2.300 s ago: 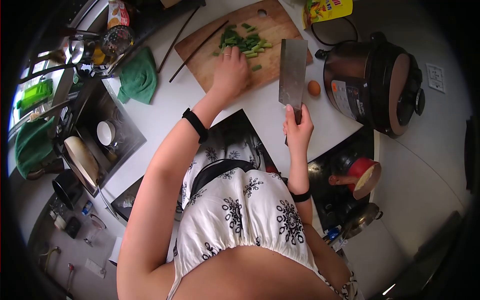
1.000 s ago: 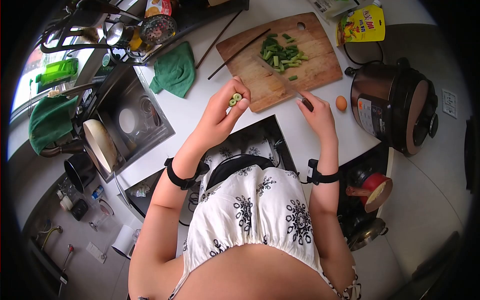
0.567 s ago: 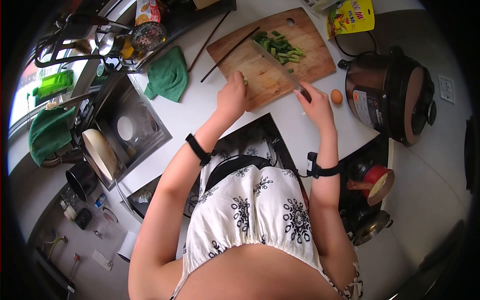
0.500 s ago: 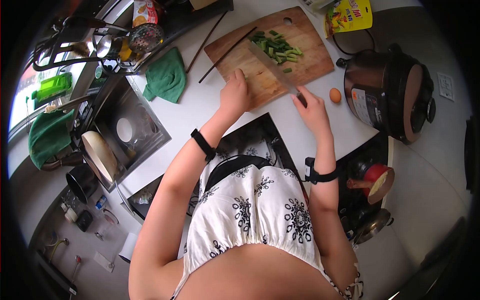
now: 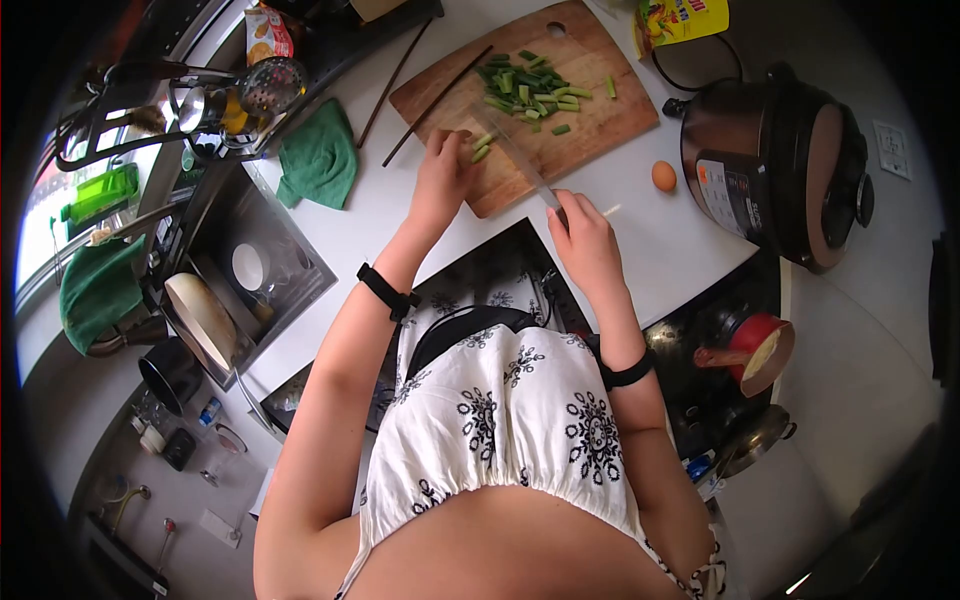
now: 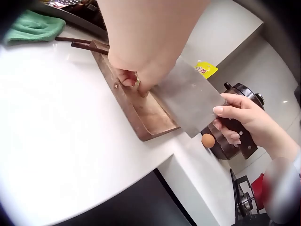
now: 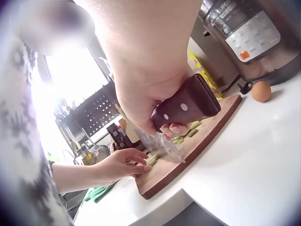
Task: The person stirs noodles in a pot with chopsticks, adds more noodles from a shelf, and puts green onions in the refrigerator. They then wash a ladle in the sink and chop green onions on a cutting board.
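At the near left part of the wooden board (image 5: 600, 120), the left hand (image 5: 443, 182) has its fingers curled around pale green onion pieces (image 5: 482, 147) that poke out past the fingertips. The right hand (image 5: 590, 245) grips the dark handle of a cleaver (image 5: 522, 158), its blade slanting over the board just right of those pieces. In the left wrist view the broad blade (image 6: 188, 101) stands close to the left hand (image 6: 141, 70). Cut green onion (image 5: 525, 85) lies heaped on the far part of the board, with one piece (image 5: 611, 88) apart to its right.
Two dark chopsticks (image 5: 437, 105) lie at the left, one across the board. An egg (image 5: 664, 177) and a pressure cooker (image 5: 770, 170) stand right of it. A green cloth (image 5: 318, 155) and a sink (image 5: 310, 262) are left; a red pan (image 5: 760, 345) is lower right.
Both hands have shifted a little left, the right one more, carrying the cleaver with it. The held onion pieces now show beyond the left fingertips, and one piece lies apart right of the heap.
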Motion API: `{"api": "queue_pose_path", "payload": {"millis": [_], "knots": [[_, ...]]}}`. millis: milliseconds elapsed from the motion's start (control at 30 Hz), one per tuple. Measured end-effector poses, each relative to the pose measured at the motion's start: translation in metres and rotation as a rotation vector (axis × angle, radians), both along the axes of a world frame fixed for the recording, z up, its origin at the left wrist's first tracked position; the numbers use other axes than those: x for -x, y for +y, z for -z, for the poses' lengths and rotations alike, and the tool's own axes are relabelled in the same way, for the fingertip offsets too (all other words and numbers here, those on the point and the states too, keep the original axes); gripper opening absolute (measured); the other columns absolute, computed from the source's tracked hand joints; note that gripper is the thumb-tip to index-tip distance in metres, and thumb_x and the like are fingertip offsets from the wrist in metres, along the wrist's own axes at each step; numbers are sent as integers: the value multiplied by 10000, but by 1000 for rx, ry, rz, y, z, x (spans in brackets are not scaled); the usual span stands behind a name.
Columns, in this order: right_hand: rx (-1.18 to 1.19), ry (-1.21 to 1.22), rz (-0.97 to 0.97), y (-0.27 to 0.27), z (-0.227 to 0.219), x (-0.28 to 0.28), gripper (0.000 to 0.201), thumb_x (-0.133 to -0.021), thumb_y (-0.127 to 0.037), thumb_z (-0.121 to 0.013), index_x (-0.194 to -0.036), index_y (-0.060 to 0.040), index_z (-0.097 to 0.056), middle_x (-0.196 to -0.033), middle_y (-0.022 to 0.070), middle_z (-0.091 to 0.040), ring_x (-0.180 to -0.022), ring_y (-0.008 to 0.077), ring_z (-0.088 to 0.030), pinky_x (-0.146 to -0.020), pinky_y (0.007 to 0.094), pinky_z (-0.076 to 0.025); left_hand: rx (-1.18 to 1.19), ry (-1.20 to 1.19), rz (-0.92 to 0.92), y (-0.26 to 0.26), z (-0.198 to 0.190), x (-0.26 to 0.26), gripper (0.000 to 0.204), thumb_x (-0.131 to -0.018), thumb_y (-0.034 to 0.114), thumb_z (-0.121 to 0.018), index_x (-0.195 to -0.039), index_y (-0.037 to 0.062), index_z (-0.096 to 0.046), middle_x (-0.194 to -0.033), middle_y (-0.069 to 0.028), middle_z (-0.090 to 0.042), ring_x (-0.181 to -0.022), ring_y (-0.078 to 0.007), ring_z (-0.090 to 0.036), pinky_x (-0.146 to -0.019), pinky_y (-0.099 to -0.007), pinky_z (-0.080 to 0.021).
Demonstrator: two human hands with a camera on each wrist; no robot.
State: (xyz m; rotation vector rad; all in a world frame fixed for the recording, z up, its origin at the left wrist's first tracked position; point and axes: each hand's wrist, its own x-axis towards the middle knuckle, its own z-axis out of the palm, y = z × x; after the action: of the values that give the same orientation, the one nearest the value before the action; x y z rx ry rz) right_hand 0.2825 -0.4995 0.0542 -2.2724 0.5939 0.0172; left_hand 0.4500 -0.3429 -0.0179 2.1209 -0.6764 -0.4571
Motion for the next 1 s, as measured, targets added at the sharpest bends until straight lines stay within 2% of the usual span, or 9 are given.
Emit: {"api": "queue_pose_path", "payload": {"millis": [67, 367, 433, 500, 700, 767, 1000], "knots": [[9, 19, -14, 2, -1, 0, 200, -962, -148, -588, -1125, -32, -582, -932, 179, -616, -838, 403, -630, -716, 464, -500, 29, -80, -19, 3, 5, 0, 389, -786, 28, -761, -1143, 38, -606, -1028, -110, -570, -703, -192, -571, -643, -327, -495], [94, 45, -54, 8, -5, -3, 214, -967, -171, -573, -1150, -58, -586, -934, 168, -622, -804, 402, -644, -682, 478, -519, 99, -127, -59, 2, 7, 7, 226, -800, -1, -738, -1011, 13, -657, -875, -94, -584, -686, -194, -583, -629, -319, -498], [111, 57, -60, 8, -7, -3, 218, -968, -174, -571, -1156, -65, -587, -936, 167, -625, -796, 406, -645, -681, 482, -523, 93, -125, -60, 2, 8, 8, 213, -799, -4, -738, -997, 10, -660, -877, -94, -588, -684, -194, -593, -627, -315, -502], [248, 36, -95, 9, -11, -3, 192, -961, -185, -568, -1133, -102, -583, -875, 139, -609, -697, 364, -665, -613, 459, -550, 87, -125, -64, 2, 11, 7, 199, -798, -6, -738, -982, 7, -664, -880, -94, -592, -681, -194, -603, -625, -311, -506], [293, 55, -140, 13, -33, -9, 164, -949, -167, -585, -1088, -89, -548, -836, 124, -589, -674, 349, -670, -586, 446, -556, 121, -127, -59, 2, 12, 4, 134, -784, -20, -736, -909, -12, -687, -854, -99, -617, -693, -197, -632, -632, -306, -518], [316, 93, -162, 13, -36, -11, 160, -944, -164, -592, -1071, -84, -536, -835, 122, -587, -673, 341, -674, -581, 436, -559, 108, -105, -49, 3, 9, 4, 120, -798, -31, -723, -909, -23, -679, -859, -130, -620, -711, -248, -656, -646, -330, -536], [419, 202, -237, 16, -31, -17, 171, -917, -148, -622, -1021, -68, -513, -774, 114, -617, -651, 313, -692, -565, 394, -576, 112, -110, -38, 1, 6, 3, 112, -796, -32, -728, -900, -23, -690, -844, -129, -632, -711, -253, -660, -648, -334, -534]]}}
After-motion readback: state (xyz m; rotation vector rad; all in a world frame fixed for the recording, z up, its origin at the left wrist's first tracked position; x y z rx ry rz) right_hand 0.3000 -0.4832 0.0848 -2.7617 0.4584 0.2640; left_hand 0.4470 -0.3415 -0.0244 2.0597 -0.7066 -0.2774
